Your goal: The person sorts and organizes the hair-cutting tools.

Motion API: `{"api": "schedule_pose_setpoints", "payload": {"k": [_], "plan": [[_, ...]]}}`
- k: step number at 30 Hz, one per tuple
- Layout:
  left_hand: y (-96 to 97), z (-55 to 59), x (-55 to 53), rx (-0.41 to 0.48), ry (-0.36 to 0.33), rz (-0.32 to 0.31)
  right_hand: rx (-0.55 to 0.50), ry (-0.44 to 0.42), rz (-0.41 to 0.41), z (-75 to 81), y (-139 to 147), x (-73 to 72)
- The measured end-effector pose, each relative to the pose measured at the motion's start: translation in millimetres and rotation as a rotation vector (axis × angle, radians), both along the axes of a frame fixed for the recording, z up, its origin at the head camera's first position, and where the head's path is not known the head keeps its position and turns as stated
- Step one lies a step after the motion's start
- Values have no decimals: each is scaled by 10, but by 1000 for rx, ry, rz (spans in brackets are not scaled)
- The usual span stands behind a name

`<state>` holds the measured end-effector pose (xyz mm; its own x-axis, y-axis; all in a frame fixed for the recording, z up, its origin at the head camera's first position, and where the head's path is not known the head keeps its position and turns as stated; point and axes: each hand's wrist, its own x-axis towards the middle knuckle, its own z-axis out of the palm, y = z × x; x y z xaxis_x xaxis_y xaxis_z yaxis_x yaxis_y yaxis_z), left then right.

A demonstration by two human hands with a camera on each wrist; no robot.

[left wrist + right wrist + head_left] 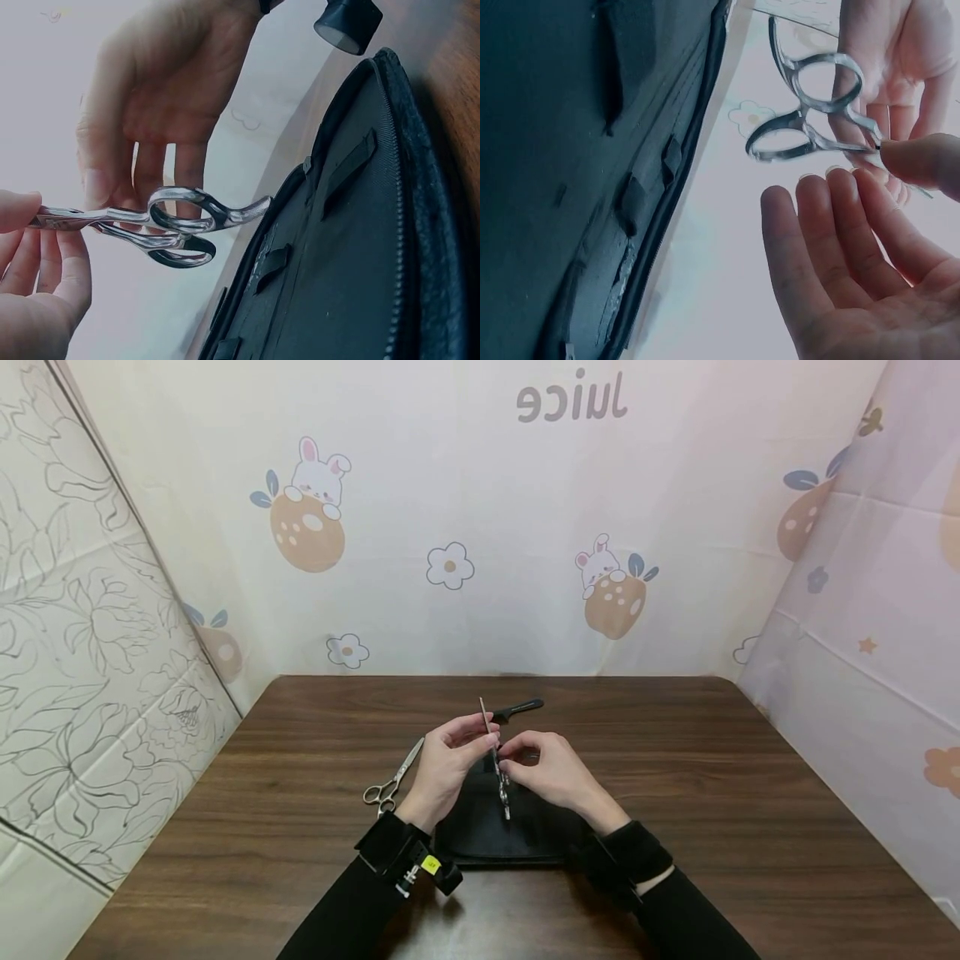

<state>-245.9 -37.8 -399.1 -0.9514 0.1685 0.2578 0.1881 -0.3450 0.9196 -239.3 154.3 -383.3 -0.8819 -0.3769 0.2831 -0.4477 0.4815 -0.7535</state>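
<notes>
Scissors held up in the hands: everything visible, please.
The scissors are shiny silver, metal-looking, with slim blades that look closed, two finger rings and a curved tang on one ring. They are held above the black case, tips pointing away from the person. The left grip pinches the blade end; the right grip is at the shanks, whether pinching is unclear.

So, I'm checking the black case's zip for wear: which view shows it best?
The left wrist view: close up, teeth on the zip stand out along the edge of the black case. The right wrist view shows an edge without clear teeth; in the head view the case is too small to show any.
</notes>
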Motion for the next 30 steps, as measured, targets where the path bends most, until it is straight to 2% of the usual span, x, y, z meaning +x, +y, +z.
{"api": "schedule_pose_setpoints", "payload": {"k": [6, 13, 20, 25, 30], "plan": [[-21, 12, -6, -39, 13, 2, 33, -12, -8, 30, 89, -22], [-41, 30, -7, -80, -2, 12, 111, -36, -14, 43, 149, -55], [-64, 36, -29, -94, 2, 7, 312, -118, 34, 63, 269, -78], [-81, 39, -39, -105, 1, -5, 476, -125, 62, 37, 318, -96], [-99, 44, -33, -105, -3, 1, 553, -166, 56, 21, 316, -77]]}}
